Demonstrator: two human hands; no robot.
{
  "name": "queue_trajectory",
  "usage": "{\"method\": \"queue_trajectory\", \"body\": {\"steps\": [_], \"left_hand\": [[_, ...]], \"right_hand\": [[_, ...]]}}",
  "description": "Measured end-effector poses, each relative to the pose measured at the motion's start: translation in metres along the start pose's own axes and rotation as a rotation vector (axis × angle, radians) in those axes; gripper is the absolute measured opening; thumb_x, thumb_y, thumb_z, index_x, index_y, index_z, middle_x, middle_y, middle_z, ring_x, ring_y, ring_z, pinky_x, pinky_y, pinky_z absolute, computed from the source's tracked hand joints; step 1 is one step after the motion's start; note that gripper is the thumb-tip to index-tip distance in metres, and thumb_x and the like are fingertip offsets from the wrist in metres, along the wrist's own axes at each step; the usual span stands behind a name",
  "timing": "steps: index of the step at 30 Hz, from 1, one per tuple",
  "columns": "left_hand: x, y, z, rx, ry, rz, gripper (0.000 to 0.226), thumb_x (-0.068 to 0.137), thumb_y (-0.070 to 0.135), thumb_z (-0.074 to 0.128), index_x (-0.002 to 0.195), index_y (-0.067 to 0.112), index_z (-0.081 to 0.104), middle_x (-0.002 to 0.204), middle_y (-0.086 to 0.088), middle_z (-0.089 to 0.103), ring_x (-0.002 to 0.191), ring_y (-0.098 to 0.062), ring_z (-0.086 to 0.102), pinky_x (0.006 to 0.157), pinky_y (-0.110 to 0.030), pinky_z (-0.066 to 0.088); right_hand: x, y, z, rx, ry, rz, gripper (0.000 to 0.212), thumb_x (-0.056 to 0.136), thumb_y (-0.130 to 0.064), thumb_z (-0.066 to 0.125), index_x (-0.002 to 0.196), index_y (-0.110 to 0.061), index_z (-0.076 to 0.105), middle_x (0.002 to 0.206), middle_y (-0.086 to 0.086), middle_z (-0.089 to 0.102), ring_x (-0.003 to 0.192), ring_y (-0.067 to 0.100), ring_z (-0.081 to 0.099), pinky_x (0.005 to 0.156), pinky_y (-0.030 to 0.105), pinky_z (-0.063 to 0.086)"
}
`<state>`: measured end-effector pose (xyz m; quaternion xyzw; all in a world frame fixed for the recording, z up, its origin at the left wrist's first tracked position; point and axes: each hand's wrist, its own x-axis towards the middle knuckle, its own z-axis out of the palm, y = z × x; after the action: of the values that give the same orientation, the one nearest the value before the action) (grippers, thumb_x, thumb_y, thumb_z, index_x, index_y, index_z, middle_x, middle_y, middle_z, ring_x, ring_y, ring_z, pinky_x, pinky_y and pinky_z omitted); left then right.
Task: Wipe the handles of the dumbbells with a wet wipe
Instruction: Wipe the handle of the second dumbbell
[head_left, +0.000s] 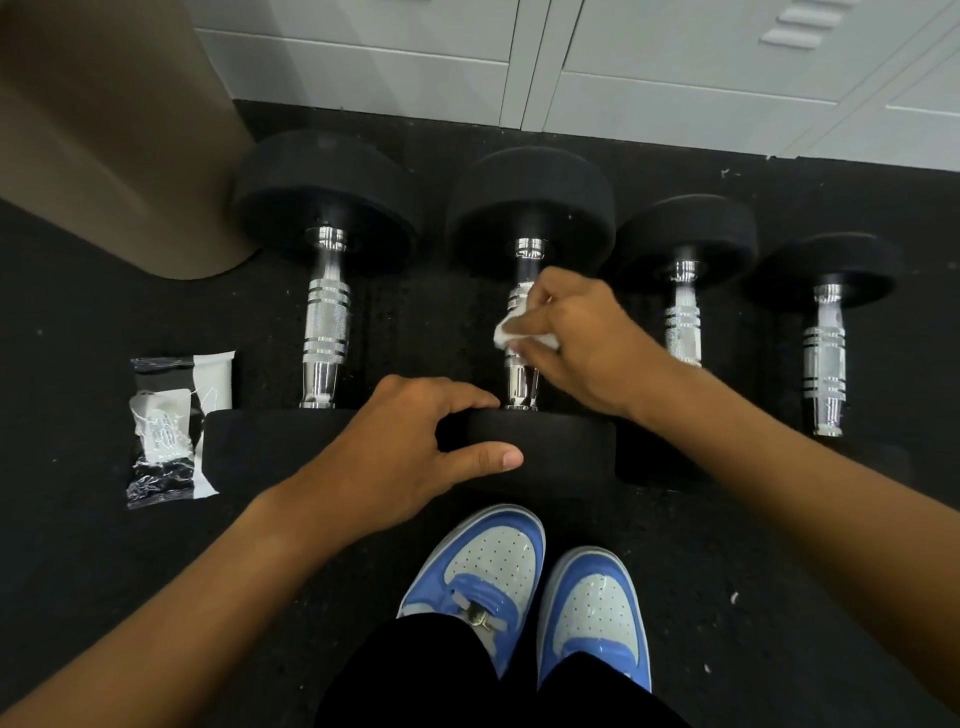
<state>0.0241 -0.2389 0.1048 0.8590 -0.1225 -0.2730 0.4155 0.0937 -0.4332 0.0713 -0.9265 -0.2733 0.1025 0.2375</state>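
Several black dumbbells with chrome handles lie side by side on the dark rubber floor. My right hand (576, 343) is wrapped around the handle of the second dumbbell (524, 254) from the left, pressing a white wet wipe (506, 335) against the chrome. My left hand (410, 447) grips the near weight head (561, 452) of that same dumbbell, thumb on top. The leftmost dumbbell's handle (324, 322) is bare, as are the handles of the third dumbbell (683, 322) and the fourth dumbbell (826, 358).
A torn wet wipe packet (171, 431) lies on the floor at the left. A beige bin (109, 135) stands at the back left. White lockers (623, 62) line the back. My blue and white shoes (524, 587) are just in front of the dumbbells.
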Motion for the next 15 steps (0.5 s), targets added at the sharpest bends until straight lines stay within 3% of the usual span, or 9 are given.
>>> {"method": "queue_trajectory", "body": {"steps": [2,6,10,12,15], "left_hand": [[0.0,-0.001,-0.001,-0.003,0.002,0.003,0.054,0.069,0.06,0.059,0.113,0.028,0.066,0.101,0.013,0.068,0.096,0.009,0.056,0.078,-0.003,0.043],[-0.001,-0.001,0.0,-0.01,0.006,0.003,0.058,0.068,0.061,0.058,0.115,0.028,0.066,0.103,0.016,0.067,0.097,0.008,0.057,0.079,-0.003,0.044],[-0.001,0.0,0.0,-0.006,-0.005,-0.008,0.057,0.067,0.063,0.057,0.113,0.03,0.066,0.103,0.014,0.067,0.096,0.006,0.057,0.078,-0.005,0.044],[0.0,-0.001,0.0,0.003,-0.005,-0.008,0.058,0.067,0.063,0.056,0.114,0.03,0.066,0.103,0.013,0.067,0.095,0.004,0.058,0.078,-0.007,0.045],[-0.001,-0.002,0.0,0.019,0.0,-0.01,0.06,0.068,0.063,0.056,0.118,0.03,0.064,0.107,0.014,0.066,0.098,0.003,0.057,0.078,-0.005,0.043]], "right_hand": [[-0.01,-0.003,-0.001,-0.001,-0.08,-0.07,0.019,0.079,-0.02,0.064,0.092,-0.012,0.076,0.087,0.01,0.059,0.075,0.019,0.06,0.067,0.028,0.05],[-0.005,0.015,-0.02,0.045,-0.121,-0.036,0.02,0.084,-0.027,0.064,0.099,-0.019,0.075,0.08,0.0,0.057,0.069,-0.003,0.047,0.069,0.018,0.041],[0.003,0.0,-0.007,0.028,-0.092,-0.043,0.014,0.083,-0.021,0.066,0.089,-0.014,0.077,0.077,0.007,0.06,0.075,0.011,0.051,0.071,0.016,0.035],[-0.004,-0.007,-0.002,0.062,-0.153,-0.069,0.011,0.078,-0.018,0.07,0.085,-0.014,0.077,0.078,0.007,0.061,0.075,0.007,0.048,0.066,0.005,0.031],[-0.008,0.004,-0.014,0.127,-0.21,0.012,0.013,0.076,-0.02,0.076,0.088,-0.018,0.078,0.079,-0.003,0.063,0.07,0.003,0.054,0.07,0.0,0.036]]}}
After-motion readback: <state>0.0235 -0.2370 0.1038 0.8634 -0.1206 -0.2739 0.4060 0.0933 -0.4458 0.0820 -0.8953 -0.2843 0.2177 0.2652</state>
